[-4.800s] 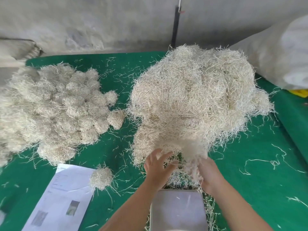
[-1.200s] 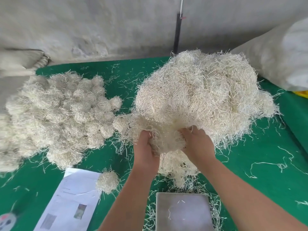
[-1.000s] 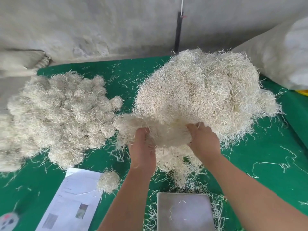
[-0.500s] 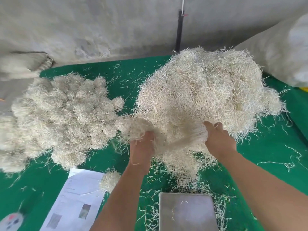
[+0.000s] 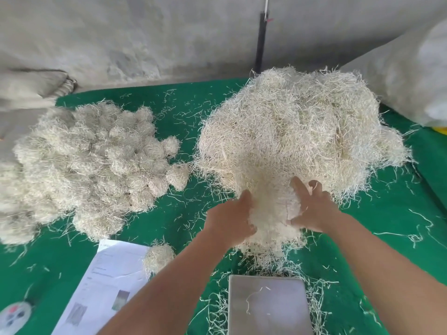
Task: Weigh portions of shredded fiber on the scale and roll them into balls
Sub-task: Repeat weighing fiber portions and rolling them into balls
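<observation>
A big loose pile of pale shredded fiber (image 5: 302, 131) fills the middle right of the green table. At its near edge both hands cup a fiber clump (image 5: 271, 213) between them. My left hand (image 5: 229, 221) grips the clump's left side with its fingers buried in the strands. My right hand (image 5: 312, 206) holds the right side, thumb underneath and fingers spread over the top. The steel scale plate (image 5: 268, 308) lies just below the hands with only a few stray strands on it. A heap of rolled fiber balls (image 5: 84, 160) sits at the left.
One single ball (image 5: 158, 257) rests by a printed paper sheet (image 5: 108, 281) at the lower left. A white sack (image 5: 406, 76) leans at the right, a grey sack (image 5: 29, 88) at the far left. Loose strands litter the green cloth (image 5: 387, 238).
Half a second ago the hands were spread apart, stretching fiber between them. They have now come together around one clump at the pile's near edge.
</observation>
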`<state>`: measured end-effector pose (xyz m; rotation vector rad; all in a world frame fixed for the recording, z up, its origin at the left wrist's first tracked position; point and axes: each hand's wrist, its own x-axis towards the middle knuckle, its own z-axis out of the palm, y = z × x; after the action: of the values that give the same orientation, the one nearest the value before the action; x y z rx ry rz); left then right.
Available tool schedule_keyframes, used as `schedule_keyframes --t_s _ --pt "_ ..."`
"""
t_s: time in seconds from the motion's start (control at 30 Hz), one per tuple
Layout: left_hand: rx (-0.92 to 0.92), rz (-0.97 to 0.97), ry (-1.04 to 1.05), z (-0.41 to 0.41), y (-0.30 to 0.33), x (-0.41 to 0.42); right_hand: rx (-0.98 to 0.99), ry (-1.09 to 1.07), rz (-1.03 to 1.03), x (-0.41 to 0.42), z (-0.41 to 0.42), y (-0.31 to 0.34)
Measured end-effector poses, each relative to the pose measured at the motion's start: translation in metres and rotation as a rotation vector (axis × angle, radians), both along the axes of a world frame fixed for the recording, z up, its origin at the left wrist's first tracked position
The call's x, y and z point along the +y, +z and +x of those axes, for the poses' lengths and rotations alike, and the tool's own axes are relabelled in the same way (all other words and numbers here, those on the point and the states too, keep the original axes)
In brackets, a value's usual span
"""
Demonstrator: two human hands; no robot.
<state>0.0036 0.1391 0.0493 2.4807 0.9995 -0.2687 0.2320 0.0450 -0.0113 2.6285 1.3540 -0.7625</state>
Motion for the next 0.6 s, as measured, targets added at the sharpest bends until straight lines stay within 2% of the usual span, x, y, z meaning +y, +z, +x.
schedule_keyframes --t_s 0.07,0.17,0.2,0.23,0.27,0.33,0.37,0.4,0.5,0.6 --pt "-0.109 -0.125 0.095 -0.001 -0.001 0.005 -0.035 0.121 -0.046 -0.009 0.0 0.018" --pt "-0.151 -0.307 0.103 -0.001 0.003 0.005 -0.077 0.249 0.205 -0.012 -0.03 0.045" --pt "-0.199 -0.354 0.112 0.001 0.004 0.003 -0.01 0.268 0.287 -0.01 -0.04 0.047" --pt "-0.228 -0.413 0.129 0.002 0.005 0.002 0.148 0.226 0.41 -0.005 -0.052 0.047" --pt "-0.241 -0.463 0.147 0.001 0.003 0.002 0.329 0.068 0.481 0.004 -0.063 0.047" --pt "-0.222 -0.474 0.199 -0.001 0.0 0.002 0.473 -0.158 0.551 0.013 -0.073 0.036" --pt "-0.177 -0.454 0.198 -0.003 -0.001 0.001 0.435 -0.203 0.547 0.015 -0.071 0.036" --pt "-0.137 -0.439 0.186 -0.005 -0.002 0.0 0.314 -0.181 0.49 0.018 -0.064 0.027" --pt "-0.104 -0.477 0.234 -0.008 -0.002 -0.006 -0.041 -0.018 0.415 0.029 -0.05 0.025" --pt "-0.122 -0.514 0.254 -0.009 -0.001 -0.01 -0.28 0.152 0.44 0.034 -0.046 0.023"
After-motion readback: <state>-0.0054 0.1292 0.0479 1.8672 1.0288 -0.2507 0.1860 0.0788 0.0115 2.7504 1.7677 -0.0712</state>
